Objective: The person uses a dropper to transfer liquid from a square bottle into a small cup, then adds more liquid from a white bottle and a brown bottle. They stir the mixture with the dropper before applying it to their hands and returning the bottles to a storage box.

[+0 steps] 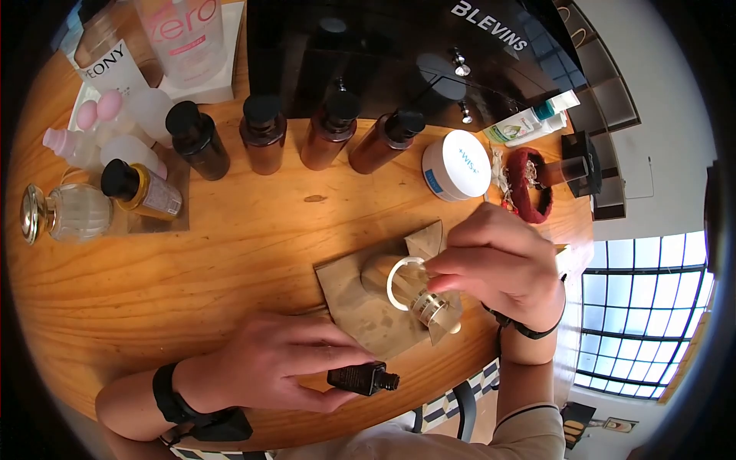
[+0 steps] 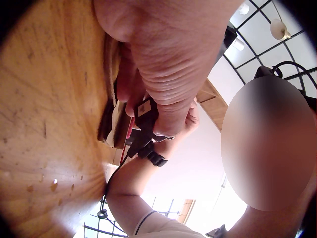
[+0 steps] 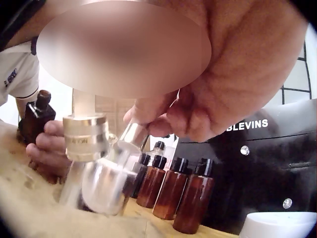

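In the head view the left hand (image 1: 287,364) holds a small dark square bottle (image 1: 353,378) between thumb and fingers, its uncapped neck pointing right. The same bottle (image 3: 38,116) stands out dark at the left of the right wrist view. Over a brown paper sheet (image 1: 345,287) is the right hand (image 1: 506,268), its fingertips together beside a clear container with a white ring (image 1: 392,284) and a gold-collared piece (image 1: 431,308). From the right wrist, those fingers pinch a shiny gold cylinder (image 3: 132,136) next to the gold collar (image 3: 85,139). Blur hides where the clear parts meet.
Several dark and amber bottles (image 1: 263,138) line the table before a black drawer box (image 1: 383,54). A white jar (image 1: 458,166) and a dark red band (image 1: 524,188) lie behind the right hand. Glass and plastic bottles, including a yellow one (image 1: 150,193), stand at left.
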`<state>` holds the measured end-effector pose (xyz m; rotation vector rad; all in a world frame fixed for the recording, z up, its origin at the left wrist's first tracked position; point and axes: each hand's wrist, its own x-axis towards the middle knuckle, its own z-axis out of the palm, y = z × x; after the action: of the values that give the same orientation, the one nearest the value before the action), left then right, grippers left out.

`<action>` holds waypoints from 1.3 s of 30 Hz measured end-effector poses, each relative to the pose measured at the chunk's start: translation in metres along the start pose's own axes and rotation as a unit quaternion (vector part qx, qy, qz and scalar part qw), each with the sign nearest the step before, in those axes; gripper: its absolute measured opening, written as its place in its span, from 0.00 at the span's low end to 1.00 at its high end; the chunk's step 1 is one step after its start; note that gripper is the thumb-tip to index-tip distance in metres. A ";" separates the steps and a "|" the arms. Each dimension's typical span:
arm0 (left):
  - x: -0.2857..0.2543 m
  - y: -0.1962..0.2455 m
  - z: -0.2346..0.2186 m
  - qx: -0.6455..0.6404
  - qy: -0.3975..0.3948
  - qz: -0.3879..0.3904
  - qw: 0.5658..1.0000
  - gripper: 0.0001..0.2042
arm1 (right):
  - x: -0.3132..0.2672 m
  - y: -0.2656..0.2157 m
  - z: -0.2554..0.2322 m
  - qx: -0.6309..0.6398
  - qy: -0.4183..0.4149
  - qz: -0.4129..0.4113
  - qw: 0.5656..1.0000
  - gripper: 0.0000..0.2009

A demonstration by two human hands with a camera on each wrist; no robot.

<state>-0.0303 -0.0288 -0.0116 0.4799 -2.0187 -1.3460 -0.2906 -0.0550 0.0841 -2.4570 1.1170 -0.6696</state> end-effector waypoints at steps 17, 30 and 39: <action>0.001 0.000 -0.001 -0.009 -0.005 0.003 1.000 0.20 | 0.002 0.000 0.000 -0.005 -0.002 -0.020 1.000 0.12; 0.001 -0.001 -0.001 -0.003 -0.006 0.005 1.000 0.20 | 0.001 0.000 0.001 -0.019 0.002 -0.046 0.999 0.14; 0.000 -0.001 0.000 -0.006 -0.008 -0.001 1.000 0.20 | 0.003 0.002 0.002 -0.019 0.012 -0.058 0.998 0.14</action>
<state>-0.0302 -0.0296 -0.0125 0.4663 -2.0230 -1.3661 -0.2892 -0.0579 0.0826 -2.5684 1.0093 -0.7210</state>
